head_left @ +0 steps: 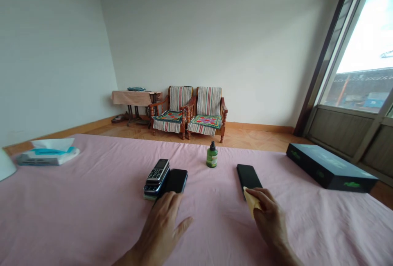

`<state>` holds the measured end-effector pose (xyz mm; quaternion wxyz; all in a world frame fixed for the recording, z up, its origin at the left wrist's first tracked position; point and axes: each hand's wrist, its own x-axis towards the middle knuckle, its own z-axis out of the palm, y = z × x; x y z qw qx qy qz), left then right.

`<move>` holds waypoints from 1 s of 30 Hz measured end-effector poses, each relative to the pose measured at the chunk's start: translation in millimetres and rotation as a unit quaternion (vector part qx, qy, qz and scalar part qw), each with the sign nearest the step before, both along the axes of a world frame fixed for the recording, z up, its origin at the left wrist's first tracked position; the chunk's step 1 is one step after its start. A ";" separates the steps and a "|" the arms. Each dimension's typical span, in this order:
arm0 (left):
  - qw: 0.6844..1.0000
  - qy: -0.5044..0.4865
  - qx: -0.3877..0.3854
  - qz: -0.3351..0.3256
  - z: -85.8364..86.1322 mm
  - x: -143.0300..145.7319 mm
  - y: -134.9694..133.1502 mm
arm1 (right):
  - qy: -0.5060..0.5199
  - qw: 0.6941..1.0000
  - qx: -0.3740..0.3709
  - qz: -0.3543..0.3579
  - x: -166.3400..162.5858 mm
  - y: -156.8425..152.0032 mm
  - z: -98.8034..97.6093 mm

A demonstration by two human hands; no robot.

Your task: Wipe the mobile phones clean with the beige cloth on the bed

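My right hand (270, 217) is closed on a small yellow cloth (251, 201) and presses it against the near end of a black smartphone (248, 176) lying flat on the pink tablecloth (92, 200). My left hand (164, 223) lies open, fingers spread, its fingertips touching the near edge of another black smartphone (177, 180). Beside that phone sits a stack of keypad phones (156, 176). A small green spray bottle (211, 155) stands upright between the two smartphones, farther back.
A dark flat box (330, 167) lies at the table's right edge. A tissue pack (49, 153) sits at the far left. Two wooden chairs (190, 112) and a small side table (135, 98) stand against the far wall; a large window (365, 53) is at right.
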<state>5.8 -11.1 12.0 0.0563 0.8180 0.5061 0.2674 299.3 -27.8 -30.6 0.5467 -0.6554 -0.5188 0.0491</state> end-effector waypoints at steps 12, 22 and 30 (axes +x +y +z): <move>0.970 0.207 -0.017 0.127 -2.5 -25.5 11.2 | -0.011 1.000 -0.006 0.016 4.3 0.8 -6.9; 0.979 0.155 0.064 0.120 -6.9 -29.4 11.6 | -0.003 0.999 -0.002 0.035 3.8 2.0 -7.7; 0.973 0.049 0.224 -0.020 4.0 -22.9 1.2 | -0.010 0.999 -0.004 0.043 1.5 2.3 -6.0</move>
